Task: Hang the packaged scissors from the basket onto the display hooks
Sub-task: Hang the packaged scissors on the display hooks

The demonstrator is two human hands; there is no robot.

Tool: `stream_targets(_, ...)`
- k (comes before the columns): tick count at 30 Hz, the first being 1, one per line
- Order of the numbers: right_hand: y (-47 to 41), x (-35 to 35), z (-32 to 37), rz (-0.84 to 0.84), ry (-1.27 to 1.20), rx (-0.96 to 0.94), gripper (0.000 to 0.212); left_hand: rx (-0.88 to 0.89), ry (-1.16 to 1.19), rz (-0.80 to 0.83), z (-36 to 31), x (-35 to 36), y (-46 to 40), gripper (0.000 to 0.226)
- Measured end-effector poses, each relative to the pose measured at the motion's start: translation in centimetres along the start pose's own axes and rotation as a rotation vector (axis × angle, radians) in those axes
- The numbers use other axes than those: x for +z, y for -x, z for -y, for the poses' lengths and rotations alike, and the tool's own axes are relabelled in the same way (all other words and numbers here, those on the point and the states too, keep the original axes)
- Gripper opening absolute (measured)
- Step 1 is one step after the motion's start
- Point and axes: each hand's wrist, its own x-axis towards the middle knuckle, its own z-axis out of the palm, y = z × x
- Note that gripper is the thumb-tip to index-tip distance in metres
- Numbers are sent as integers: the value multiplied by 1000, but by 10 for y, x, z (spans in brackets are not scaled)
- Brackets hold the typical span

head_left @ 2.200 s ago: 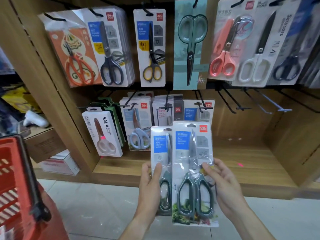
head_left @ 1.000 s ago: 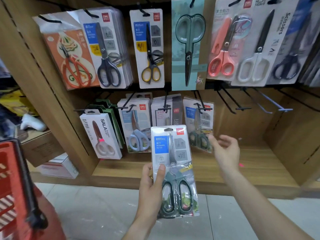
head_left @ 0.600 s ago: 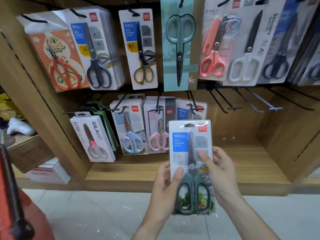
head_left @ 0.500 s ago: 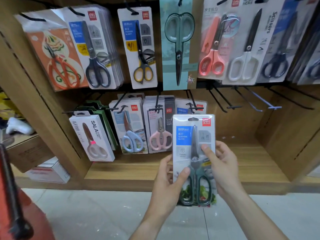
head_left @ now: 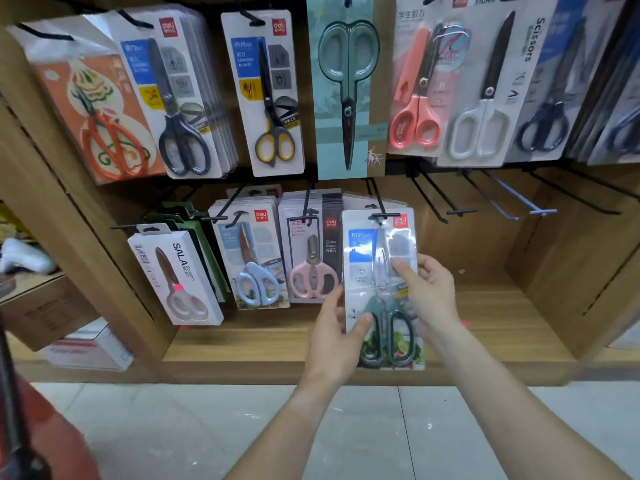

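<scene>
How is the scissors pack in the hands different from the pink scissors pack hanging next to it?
The held pack has dark green handles; the pink scissors pack has pink handles. The held pack is gripped by the left hand and right hand, its top at a hook; the pink pack hangs free. The held pack reaches lower and looks longer. Both are white cards with a red logo, blades pointing up.

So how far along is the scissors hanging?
Done: the lower hooks already carry stock, such as the pink-handled pack. In hand: the left hand and right hand hold the green-handled pack with its hang hole at a hook tip. Left: sliding it on; the basket's contents are hidden.
</scene>
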Motion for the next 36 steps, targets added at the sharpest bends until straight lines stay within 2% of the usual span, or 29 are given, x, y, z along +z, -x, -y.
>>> stream_targets(5,-57,5,-4,-15,119,8,14,30,-223,111,-22,-4,-21,61)
stream_targets(9,-77,1,-15,-29,138,43,40,80,-318,120,-28,-8,-24,58)
stream_targets(12,-59,-3,-6,-188,218,-16,55,148,-517,121,-25,-23,-22,63)
stream_targets(14,-26,-1,1,-260,285,-109,53,184,-627,128,-30,-42,-18,61)
stream_targets(15,-5,3,4,-226,304,-161,47,208,-677,128,-35,-54,-14,60)
stream_targets(19,83,45,20,110,312,-298,26,316,-876,88,-72,-120,16,60)
stream_targets(25,188,149,73,589,393,-452,25,319,-1143,-44,-96,-270,100,57)
stream_targets(31,281,261,72,989,653,-559,36,49,-1378,-124,-50,-417,183,70)
stream_targets(34,321,310,51,1158,865,-613,49,-142,-1447,-106,-17,-462,207,83)
stream_targets(36,341,342,30,1267,1057,-574,57,-275,-1478,-54,6,-479,215,80)
